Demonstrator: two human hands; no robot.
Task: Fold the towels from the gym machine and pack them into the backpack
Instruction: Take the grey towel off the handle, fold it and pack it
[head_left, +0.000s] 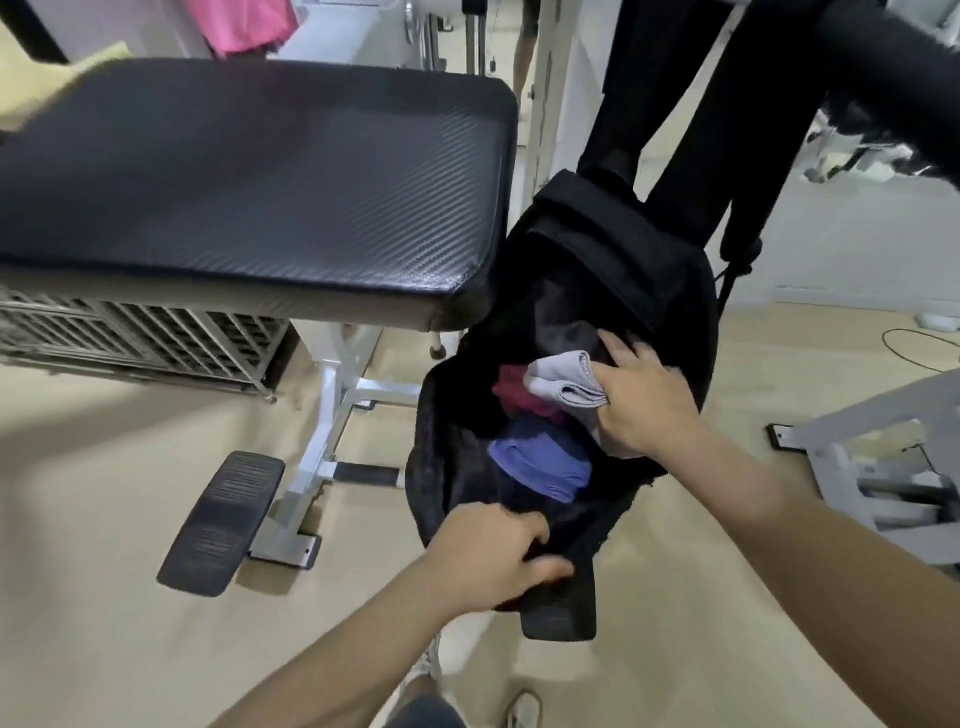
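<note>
A black backpack (618, 249) stands open on the floor to the right of the gym bench. Inside lie a folded blue towel (540, 467) and a dark red towel (514, 392). My right hand (639, 400) grips a folded grey towel (566, 384) and holds it inside the bag's mouth, above the red one. My left hand (493, 561) clutches the backpack's near rim and pulls it open. A yellow towel (52, 83) lies at the bench's far left corner, and a pink one (239, 23) hangs behind the bench.
The black padded bench (249, 182) on a white frame (327, 415) fills the left, with a black foot pad (223, 519) on the floor. Black machine pads (701, 104) hang behind the backpack. Another grey frame (883, 467) stands at the right. A wire crate (130, 338) sits under the bench.
</note>
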